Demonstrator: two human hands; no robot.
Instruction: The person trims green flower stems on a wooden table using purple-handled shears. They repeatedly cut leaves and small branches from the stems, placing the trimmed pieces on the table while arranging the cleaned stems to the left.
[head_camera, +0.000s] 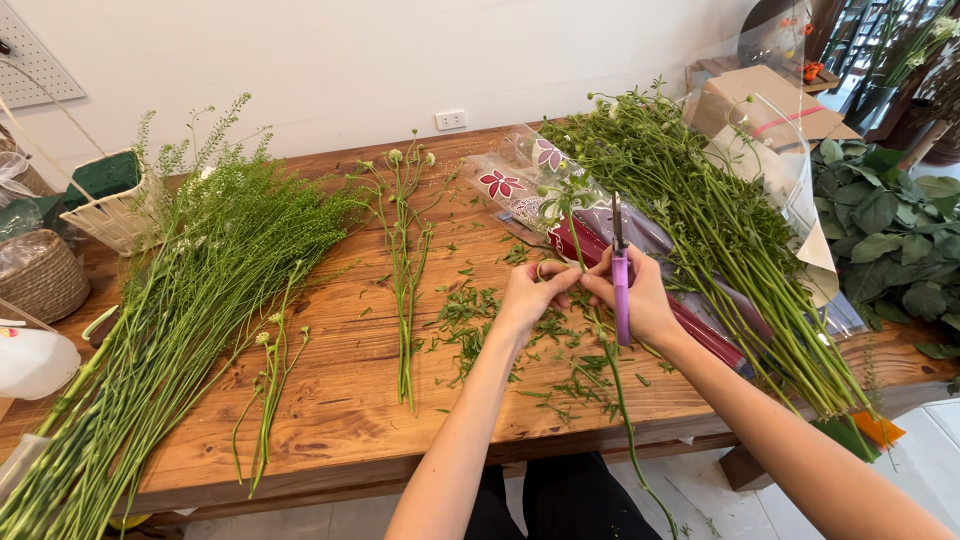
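Hands (590, 295) pinch stem (612, 370); right grips scissors (620, 275).

The one camera sits on my head and looks forward and down over the wooden counter (330, 400), close enough that my forearms rise from the bottom edge. My left hand (530, 295) and right hand (640, 300) sit just right of centre. It faces the white wall (350, 60) beyond the far edge and takes in nearly the counter's whole width.
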